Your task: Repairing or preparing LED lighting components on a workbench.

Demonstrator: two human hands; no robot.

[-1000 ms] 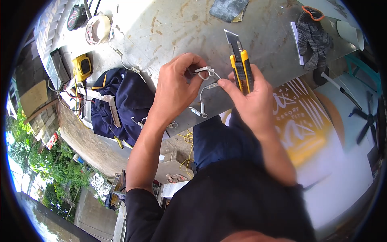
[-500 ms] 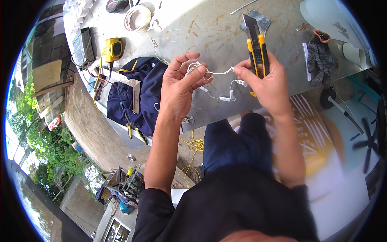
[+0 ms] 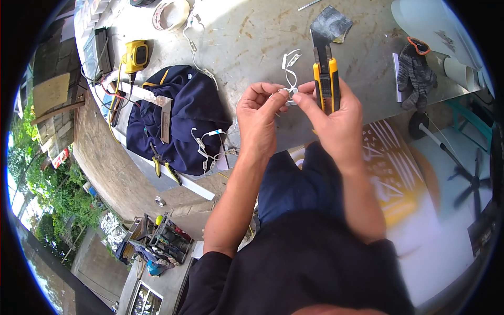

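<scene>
In front of me, my left hand [image 3: 261, 118] is closed, pinching the white wire of a string of small light modules between thumb and fingers. My right hand [image 3: 338, 118] meets it fingertip to fingertip, its thumb and finger pinching the same wire. That hand also grips a yellow and black utility knife [image 3: 334, 84], its dark blade pointing away from me. Just beyond the fingertips, a white light module [image 3: 287, 61] hangs on a loop of wire. More modules [image 3: 214, 133] of this kind dangle over dark blue cloth left of my hands. The pinched wire ends are partly hidden by my fingers.
On the metal table [image 3: 252, 47] are a tape roll [image 3: 182, 14], a corded yellow device [image 3: 137, 55], a dark blue cloth [image 3: 197, 100] and a grey patch [image 3: 331, 23]. Yellow-handled pliers [image 3: 157, 167] lie at the near left edge. A grey glove [image 3: 416, 76] rests at right.
My two hands have come together, the left moving right and the right moving slightly left. The wire stretched between them is now bunched at the fingertips, and a module loop stands beyond them.
</scene>
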